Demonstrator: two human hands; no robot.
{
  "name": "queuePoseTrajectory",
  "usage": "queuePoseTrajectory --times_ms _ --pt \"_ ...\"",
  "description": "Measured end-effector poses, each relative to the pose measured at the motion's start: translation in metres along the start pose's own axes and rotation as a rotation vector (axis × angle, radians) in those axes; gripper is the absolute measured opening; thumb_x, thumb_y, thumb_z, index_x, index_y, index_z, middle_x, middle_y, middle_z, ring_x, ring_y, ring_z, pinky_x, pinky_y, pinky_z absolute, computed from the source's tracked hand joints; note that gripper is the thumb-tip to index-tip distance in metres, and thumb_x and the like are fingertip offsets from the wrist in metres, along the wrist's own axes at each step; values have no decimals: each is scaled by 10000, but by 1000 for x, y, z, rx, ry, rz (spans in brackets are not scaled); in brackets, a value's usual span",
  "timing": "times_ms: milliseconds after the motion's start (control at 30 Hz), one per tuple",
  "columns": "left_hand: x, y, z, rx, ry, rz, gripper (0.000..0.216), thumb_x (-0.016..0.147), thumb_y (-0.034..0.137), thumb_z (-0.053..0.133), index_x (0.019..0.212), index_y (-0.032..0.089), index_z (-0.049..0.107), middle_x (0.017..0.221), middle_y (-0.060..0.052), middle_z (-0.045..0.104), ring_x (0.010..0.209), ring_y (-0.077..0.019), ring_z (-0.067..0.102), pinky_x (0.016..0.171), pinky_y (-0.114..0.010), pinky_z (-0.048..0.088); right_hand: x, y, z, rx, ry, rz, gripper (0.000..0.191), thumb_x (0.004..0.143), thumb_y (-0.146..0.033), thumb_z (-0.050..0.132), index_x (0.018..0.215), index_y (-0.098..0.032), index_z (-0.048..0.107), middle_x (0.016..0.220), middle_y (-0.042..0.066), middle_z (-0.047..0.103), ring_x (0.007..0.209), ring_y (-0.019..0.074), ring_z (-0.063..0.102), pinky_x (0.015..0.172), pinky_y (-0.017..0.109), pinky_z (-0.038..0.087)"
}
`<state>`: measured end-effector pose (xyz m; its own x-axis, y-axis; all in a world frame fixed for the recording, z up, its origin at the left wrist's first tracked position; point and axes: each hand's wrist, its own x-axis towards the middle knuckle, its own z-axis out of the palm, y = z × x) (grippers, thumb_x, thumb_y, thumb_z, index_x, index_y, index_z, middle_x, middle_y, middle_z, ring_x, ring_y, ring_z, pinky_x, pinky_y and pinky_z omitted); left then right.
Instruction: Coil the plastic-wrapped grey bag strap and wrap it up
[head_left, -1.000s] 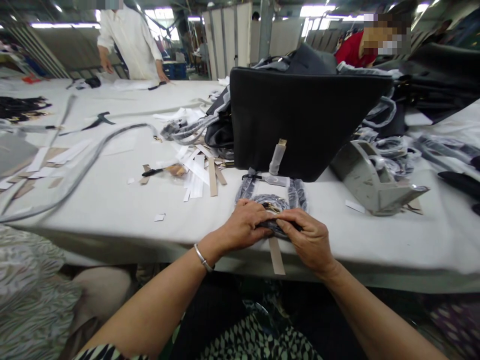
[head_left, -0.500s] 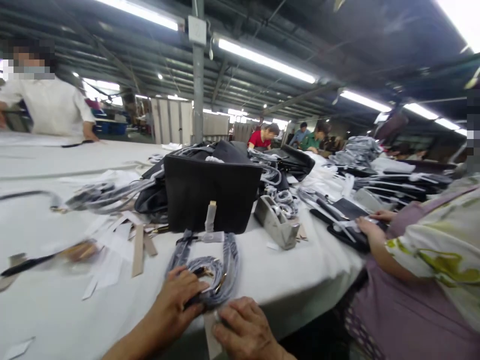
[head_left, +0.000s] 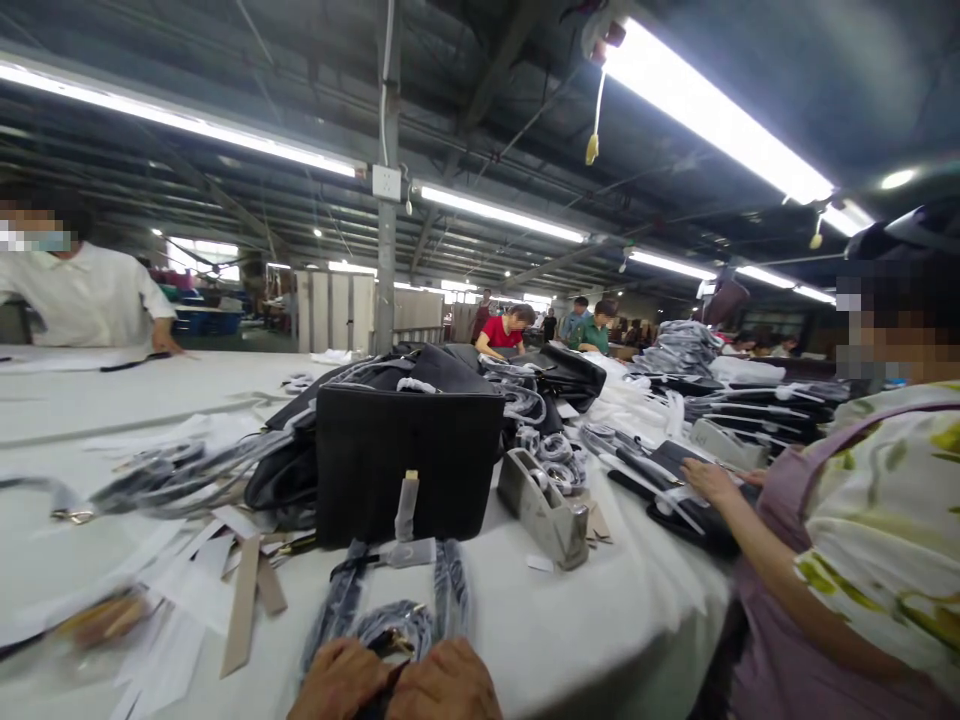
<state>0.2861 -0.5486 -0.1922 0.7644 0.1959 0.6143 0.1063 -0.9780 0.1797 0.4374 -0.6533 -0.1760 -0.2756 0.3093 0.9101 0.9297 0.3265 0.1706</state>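
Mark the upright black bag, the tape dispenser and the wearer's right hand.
Black bag (head_left: 439, 445): head view, front panel.
Tape dispenser (head_left: 541, 515): head view, side of its grey body.
Right hand (head_left: 446, 685): head view, back of the hand.

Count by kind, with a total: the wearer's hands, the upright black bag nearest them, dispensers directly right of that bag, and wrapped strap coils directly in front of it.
Left hand and right hand: 2
Upright bag: 1
Dispenser: 1
Coil: 1
Total: 5
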Motion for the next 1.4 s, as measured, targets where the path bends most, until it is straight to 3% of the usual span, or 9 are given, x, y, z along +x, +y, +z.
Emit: queuePoseTrajectory --times_ms 167,333,467,600,700,867,967,1167,1400 --pt "-11 -24 25 70 -6 15 206 773 457 580 852 290 671 735 26 703 680 -172 631 720 -263 470 14 10 2 110 -43 100 309 863 -355 390 593 -223 463 491 -28 520 448 126 455 467 292 312" --pt "-2 -10 8 12 1 -56 337 903 525 447 784 302 670 657 34 655 647 -151 587 737 -248 479 0 14 5 200 -38 185 388 904 -425 365 611 -223 520 504 -19 547 467 130 476 469 266 326" --pt "10 17 -16 -98 -5 -69 430 898 609 394 826 288 672 645 11 613 644 -160 548 755 -264 489 19 17 -23 496 -325 417 348 859 -444 480 624 -208 578 574 -14 612 572 131 557 558 232 396" --pt "15 37 -34 -138 -25 -165 436 919 573 368 885 270 679 718 -10 631 722 -174 563 851 -307 486 54 21 -48 688 -613 705 189 809 -221 511 678 -175 639 670 -5 648 668 134 591 639 222 420" --pt "16 44 -39 -140 -31 -211 409 916 562 392 930 274 682 772 -15 651 762 -182 572 887 -323 479 70 23 -53 735 -728 807 151 740 -107 517 702 -167 650 697 -14 649 694 135 598 645 214 425" --pt "16 42 -39 -153 -51 -161 399 923 550 385 1041 297 670 816 -14 665 762 -187 582 837 -327 486 77 29 -55 881 -817 832 390 736 -25 433 1027 -177 645 713 -20 651 629 117 594 581 190 442" --pt "16 41 -39 -115 -64 -174 353 928 511 415 1026 280 664 855 -9 675 799 -180 595 861 -318 472 80 30 -56 763 -839 766 454 744 -43 475 1160 -177 600 716 -16 659 629 126 592 577 194 427" --pt "14 41 -36 -107 -31 -175 374 932 530 397 968 258 651 817 -9 658 781 -176 582 868 -328 459 81 26 -49 435 -861 620 246 736 -95 541 864 -216 711 847 12 700 787 158 633 699 227 418" --pt "20 56 -51 -165 -90 -294 354 929 486 431 970 213 652 848 -38 640 820 -198 560 870 -369 431 86 31 -56 400 -953 433 209 801 -115 525 971 -195 618 925 36 679 861 188 614 723 253 387"
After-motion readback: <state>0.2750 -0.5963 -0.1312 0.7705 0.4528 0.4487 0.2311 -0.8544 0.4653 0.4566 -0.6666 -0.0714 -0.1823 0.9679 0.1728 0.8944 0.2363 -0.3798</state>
